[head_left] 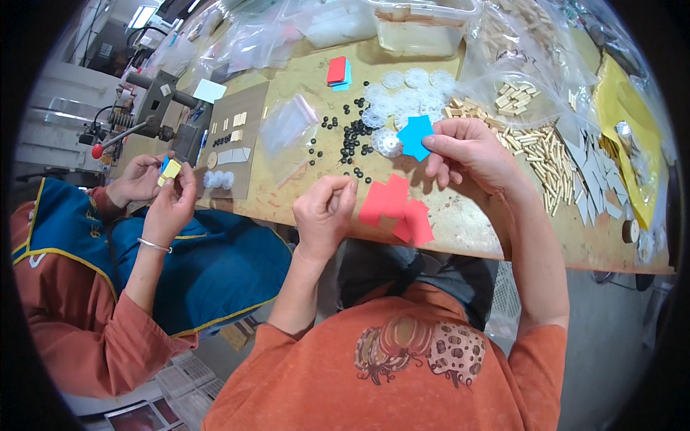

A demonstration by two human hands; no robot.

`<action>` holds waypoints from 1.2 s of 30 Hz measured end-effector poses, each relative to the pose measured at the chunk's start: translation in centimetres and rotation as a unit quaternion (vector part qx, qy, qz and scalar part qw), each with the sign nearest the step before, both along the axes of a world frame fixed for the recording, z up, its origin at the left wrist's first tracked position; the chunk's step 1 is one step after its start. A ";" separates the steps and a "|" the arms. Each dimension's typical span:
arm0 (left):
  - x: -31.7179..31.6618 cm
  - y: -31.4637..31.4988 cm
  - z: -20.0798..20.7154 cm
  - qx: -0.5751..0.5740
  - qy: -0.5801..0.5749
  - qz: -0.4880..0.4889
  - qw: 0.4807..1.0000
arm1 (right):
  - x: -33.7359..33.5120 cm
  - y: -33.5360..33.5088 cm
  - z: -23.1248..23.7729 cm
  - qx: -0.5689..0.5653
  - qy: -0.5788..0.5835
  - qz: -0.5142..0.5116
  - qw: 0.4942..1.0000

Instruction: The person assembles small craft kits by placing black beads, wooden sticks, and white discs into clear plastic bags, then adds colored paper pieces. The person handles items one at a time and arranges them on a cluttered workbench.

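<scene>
My right hand pinches a blue foam piece above the wooden table, beside a white plastic gear. My left hand hovers at the table's near edge with its fingers curled together; whether something small sits between the fingertips I cannot tell. Just right of it lie red foam pieces, overlapping. Small black beads are scattered beyond my left hand.
More white gears lie farther back, with a red and blue foam stack. Wooden sticks and grey cutouts fill the right side. At left, a co-worker's hands hold a yellow piece by a brown board.
</scene>
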State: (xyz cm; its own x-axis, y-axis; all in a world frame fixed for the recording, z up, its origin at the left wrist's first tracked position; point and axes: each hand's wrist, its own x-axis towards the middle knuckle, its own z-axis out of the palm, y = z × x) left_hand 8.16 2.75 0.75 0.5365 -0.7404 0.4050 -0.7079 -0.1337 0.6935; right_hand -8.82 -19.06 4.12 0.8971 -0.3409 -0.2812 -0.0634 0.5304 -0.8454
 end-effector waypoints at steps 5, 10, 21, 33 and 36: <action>-2.3 -3.1 3.0 -0.032 0.336 -0.109 0.935 | 0.1 0.3 -0.8 -0.004 -0.011 0.035 0.999; -2.8 -5.1 2.4 -0.054 0.348 -0.153 0.923 | 0.2 0.4 -0.9 -0.056 0.005 0.071 0.996; -2.3 -5.2 1.3 -0.045 0.366 -0.126 0.921 | 0.2 1.1 -0.2 -0.101 0.043 0.094 0.990; -1.6 -4.5 2.1 -0.029 0.541 -0.182 0.820 | 0.1 0.5 -1.2 0.008 -0.055 0.113 0.992; -1.6 -4.5 1.9 -0.036 0.577 -0.184 0.795 | 0.1 0.5 -1.3 0.024 -0.073 0.113 0.991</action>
State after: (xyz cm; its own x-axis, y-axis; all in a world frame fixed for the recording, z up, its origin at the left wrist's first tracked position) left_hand 6.53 -1.78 2.69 0.3344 -0.9304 -0.1503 0.4226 0.0055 0.9063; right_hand -8.67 -18.53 2.81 0.9810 -0.1169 -0.1549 -0.0643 0.5570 -0.8280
